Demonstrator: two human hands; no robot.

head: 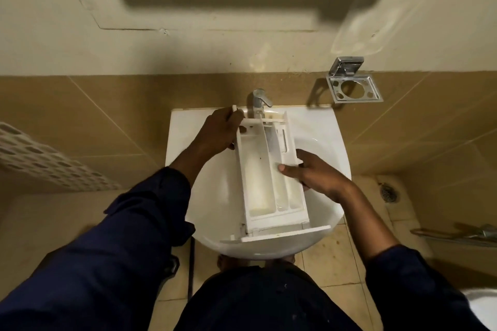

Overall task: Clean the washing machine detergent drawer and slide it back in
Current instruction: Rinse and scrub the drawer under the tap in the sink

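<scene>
A white detergent drawer (pixel 265 180) lies lengthways over the white wash basin (pixel 320 131), its front panel toward me and its far end under the chrome tap (pixel 258 101). It has three long compartments, open side up. My left hand (pixel 219 130) grips the drawer's far left corner. My right hand (pixel 313 173) holds the drawer's right wall, thumb resting over the inner compartments. No water runs from the tap.
A chrome holder (pixel 353 83) is fixed to the tiled wall right of the tap. A white perforated basket (pixel 40 161) sits at the left. A floor drain (pixel 388 192) and a metal fitting (pixel 462 235) lie on the right.
</scene>
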